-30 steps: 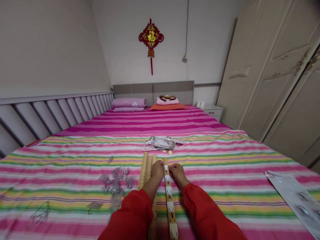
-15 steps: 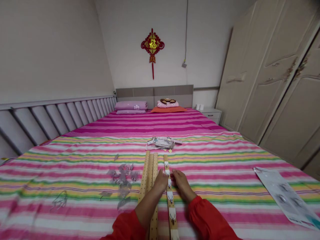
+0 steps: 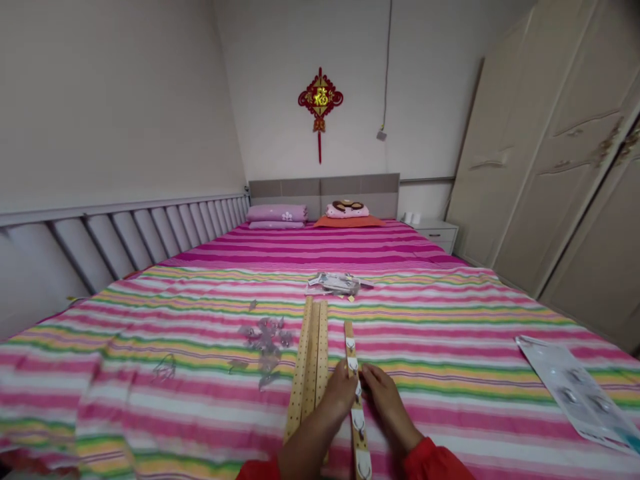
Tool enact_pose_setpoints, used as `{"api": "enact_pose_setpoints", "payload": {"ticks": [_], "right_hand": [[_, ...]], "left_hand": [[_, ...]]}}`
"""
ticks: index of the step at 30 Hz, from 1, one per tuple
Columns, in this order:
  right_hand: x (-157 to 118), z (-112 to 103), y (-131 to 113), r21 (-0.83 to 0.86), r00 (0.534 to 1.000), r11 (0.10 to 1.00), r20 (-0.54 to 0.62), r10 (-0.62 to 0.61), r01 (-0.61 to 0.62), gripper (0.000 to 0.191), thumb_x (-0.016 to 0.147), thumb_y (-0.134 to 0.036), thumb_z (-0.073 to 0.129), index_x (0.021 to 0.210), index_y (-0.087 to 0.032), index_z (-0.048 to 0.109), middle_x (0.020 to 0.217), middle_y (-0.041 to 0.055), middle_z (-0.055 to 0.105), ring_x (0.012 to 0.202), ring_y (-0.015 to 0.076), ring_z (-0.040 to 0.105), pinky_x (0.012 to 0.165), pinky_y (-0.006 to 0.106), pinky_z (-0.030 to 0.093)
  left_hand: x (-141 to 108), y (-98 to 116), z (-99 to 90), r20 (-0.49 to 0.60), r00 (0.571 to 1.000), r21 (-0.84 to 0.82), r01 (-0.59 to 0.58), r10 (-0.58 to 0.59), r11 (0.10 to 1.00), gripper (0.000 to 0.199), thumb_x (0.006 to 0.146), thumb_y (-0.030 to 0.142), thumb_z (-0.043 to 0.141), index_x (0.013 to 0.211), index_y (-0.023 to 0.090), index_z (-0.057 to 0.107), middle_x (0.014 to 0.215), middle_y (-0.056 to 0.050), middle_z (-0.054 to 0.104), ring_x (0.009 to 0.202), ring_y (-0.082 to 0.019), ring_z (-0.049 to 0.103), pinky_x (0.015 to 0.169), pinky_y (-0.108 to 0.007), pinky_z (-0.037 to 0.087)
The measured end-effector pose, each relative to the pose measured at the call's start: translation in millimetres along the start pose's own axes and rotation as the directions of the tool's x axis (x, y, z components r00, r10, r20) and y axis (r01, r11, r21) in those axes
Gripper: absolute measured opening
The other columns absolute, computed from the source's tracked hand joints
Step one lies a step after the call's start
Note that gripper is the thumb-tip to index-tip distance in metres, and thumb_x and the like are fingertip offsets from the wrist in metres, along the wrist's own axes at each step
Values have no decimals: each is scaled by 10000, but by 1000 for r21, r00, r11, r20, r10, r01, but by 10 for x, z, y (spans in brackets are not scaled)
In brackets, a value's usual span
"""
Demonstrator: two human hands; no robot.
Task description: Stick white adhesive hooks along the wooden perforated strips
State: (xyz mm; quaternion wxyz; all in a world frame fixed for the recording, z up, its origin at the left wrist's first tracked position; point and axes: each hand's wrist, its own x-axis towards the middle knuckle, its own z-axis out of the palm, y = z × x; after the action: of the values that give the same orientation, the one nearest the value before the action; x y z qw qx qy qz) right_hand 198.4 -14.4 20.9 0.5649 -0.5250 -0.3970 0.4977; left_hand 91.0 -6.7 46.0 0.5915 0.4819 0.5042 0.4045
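Observation:
A narrow wooden strip (image 3: 359, 438) with several white-backed hooks along it runs lengthwise between my hands. My left hand (image 3: 344, 387) is closed on its left edge, around the middle hooks. On the opposite edge, the curled fingers of my right hand (image 3: 379, 389) grip the strip at about the same height; their tips are partly hidden. Left of the strip, several perforated wooden slats (image 3: 310, 360) lie side by side, partly covered by my left forearm.
Small clear plastic packets (image 3: 270, 340) lie scattered left of the slats, near a tangle of thin wire or cord (image 3: 165, 367). Beyond the slats is a pile of plastic packaging (image 3: 335, 285). A blister pack (image 3: 575, 390) rests on the right of the striped bedsheet (image 3: 200, 407).
The hook strip has come closer to me relative to the slats, with both hands moving along. My right hand has closed in on its edge. The whole view has shifted slightly.

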Motion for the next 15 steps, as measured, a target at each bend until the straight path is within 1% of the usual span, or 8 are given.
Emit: {"api": "enact_pose_setpoints", "payload": {"ticks": [2, 4, 6, 8, 10, 12, 13, 15], "right_hand": [[-66, -19, -10, 31, 999, 999, 2, 44, -44, 435, 525, -546, 734, 746, -175, 691, 684, 40, 679, 640, 196, 583, 531, 273, 445], [-109, -23, -22, 63, 997, 995, 1, 74, -74, 441, 525, -524, 748, 788, -173, 701, 717, 45, 693, 655, 198, 590, 551, 276, 449], [-141, -33, -24, 86, 997, 994, -11, 72, -70, 428, 544, -518, 744, 796, -175, 698, 728, 47, 696, 656, 197, 591, 559, 277, 445], [-177, -62, -17, 76, 999, 997, -36, 26, -24, 406, 569, -525, 729, 778, -179, 695, 708, 48, 689, 642, 197, 584, 560, 284, 439], [-225, -111, -14, 26, 997, 999, -69, -42, 44, 389, 568, -532, 725, 736, -183, 695, 695, 56, 686, 661, 212, 585, 589, 303, 447], [-292, -159, -30, -35, 990, 996, -110, -91, 88, 382, 546, -537, 730, 695, -188, 695, 707, 67, 690, 704, 233, 594, 642, 328, 460], [-333, -175, -46, -59, 987, 994, -129, -97, 90, 383, 533, -541, 731, 680, -190, 694, 706, 70, 691, 714, 241, 598, 658, 338, 462], [-424, -177, -93, -75, 985, 994, -147, -91, 81, 386, 519, -550, 728, 661, -193, 687, 692, 68, 687, 708, 247, 600, 661, 346, 463]], "left_hand": [[-103, 26, -9, 14, 1000, -3, -18, 18, 1000, 220, 752, 136, 536, 970, 165, 557, 944, -62, 699, 914, -186, 641, 825, -296, 486], [-223, 92, -63, -13, 999, 11, -47, 47, 999, 215, 745, 126, 535, 953, 157, 575, 998, -75, 693, 976, -188, 628, 875, -295, 471], [-364, 146, -194, -90, 991, 53, -97, 102, 994, 230, 729, 148, 566, 956, 152, 604, 1041, -92, 683, 1025, -199, 612, 911, -300, 456], [-515, 146, -417, -200, 962, 108, -170, 188, 980, 252, 720, 203, 597, 964, 151, 632, 1042, -103, 678, 1020, -215, 610, 909, -314, 460], [-654, 85, -720, -344, 894, 177, -238, 286, 955, 239, 729, 279, 601, 932, 163, 649, 974, -94, 678, 952, -222, 621, 846, -323, 486], [-758, -11, -1055, -483, 796, 276, -257, 365, 926, 236, 716, 339, 611, 879, 172, 651, 864, -71, 660, 835, -218, 621, 760, -325, 502], [-792, -61, -1214, -532, 751, 320, -248, 390, 914, 260, 712, 363, 610, 885, 172, 648, 840, -65, 649, 801, -218, 616, 743, -331, 502], [-828, -144, -1479, -567, 691, 423, -224, 449, 878, 256, 711, 372, 594, 867, 174, 641, 839, -68, 637, 796, -228, 608, 746, -350, 498]]}}
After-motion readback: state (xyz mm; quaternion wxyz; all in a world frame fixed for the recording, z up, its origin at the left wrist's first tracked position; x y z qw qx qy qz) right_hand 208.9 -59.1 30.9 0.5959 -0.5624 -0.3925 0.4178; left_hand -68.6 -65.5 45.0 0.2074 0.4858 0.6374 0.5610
